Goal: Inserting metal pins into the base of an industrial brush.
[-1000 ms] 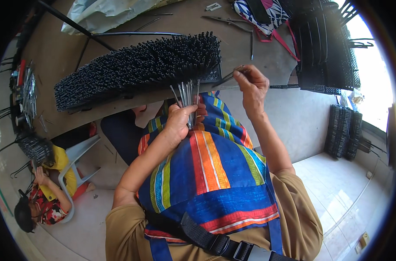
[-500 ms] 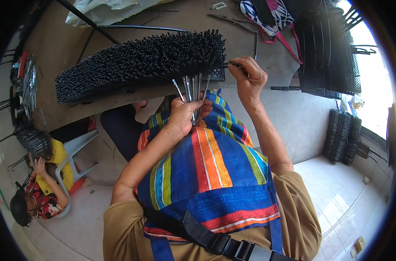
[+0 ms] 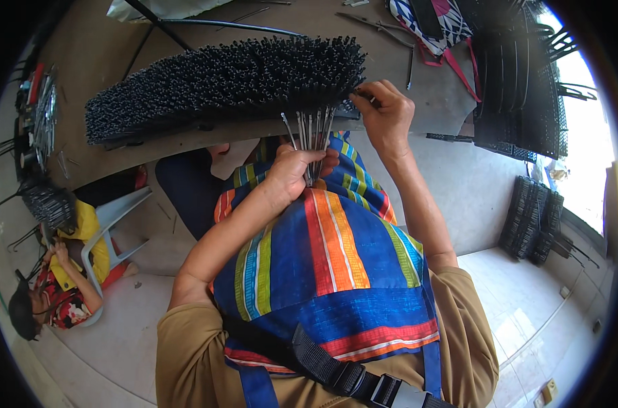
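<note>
Brought right hand [image 3: 389, 112] to the right end of the black rod pile [image 3: 227, 85] since a second ago, pinching a dark piece [image 3: 364, 94], barely visible; gripping metal rods [image 3: 310, 130] fanned in closed left hand [image 3: 292, 168], above the apron [image 3: 337, 238], near the tabletop [image 3: 434, 112].

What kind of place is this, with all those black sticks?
It looks like a small workshop: a dense block of thin black rods stands on the worktable, what look like pliers lie there too, and the left hand grips a bunch of metal rods.
</note>
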Demonstrator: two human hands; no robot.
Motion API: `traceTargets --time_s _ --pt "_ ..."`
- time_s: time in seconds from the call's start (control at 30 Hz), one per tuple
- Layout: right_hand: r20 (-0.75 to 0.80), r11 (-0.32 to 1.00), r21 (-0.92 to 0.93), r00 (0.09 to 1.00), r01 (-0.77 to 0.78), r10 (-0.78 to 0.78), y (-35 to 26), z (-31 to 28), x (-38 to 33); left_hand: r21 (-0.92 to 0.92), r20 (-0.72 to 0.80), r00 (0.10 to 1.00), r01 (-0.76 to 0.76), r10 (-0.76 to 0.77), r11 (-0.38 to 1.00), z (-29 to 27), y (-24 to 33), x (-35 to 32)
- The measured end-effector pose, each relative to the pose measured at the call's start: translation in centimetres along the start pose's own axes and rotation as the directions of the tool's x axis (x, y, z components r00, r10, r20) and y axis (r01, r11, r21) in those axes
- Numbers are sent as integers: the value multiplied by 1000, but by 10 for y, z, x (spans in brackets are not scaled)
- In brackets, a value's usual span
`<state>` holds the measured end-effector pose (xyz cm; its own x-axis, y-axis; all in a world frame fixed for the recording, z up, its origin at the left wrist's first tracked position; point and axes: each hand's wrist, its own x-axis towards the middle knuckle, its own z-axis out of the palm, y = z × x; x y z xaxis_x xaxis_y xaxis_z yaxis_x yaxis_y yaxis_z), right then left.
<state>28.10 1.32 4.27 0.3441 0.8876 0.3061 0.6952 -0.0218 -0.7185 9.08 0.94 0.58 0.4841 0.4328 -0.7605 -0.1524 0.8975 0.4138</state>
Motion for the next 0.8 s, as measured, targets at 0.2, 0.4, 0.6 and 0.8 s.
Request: traceTargets --time_s 0.2,0.4,0.6,0.8 --pt "-103 997 55 994 47 -41 -1 0 0 -27 54 999 5 -3 1000 -4 -2 1" --pt "1 944 -230 970 237 -243 -2 0 1 -61 94 995 17 -12 998 -7 -2 3" --pt "-7 963 -183 980 196 -200 1 -4 -24 -47 133 991 -9 15 999 -4 0 -3" --pt "503 599 488 765 -635 402 9 1 -46 66 213 977 -3 -11 998 5 1 -9"
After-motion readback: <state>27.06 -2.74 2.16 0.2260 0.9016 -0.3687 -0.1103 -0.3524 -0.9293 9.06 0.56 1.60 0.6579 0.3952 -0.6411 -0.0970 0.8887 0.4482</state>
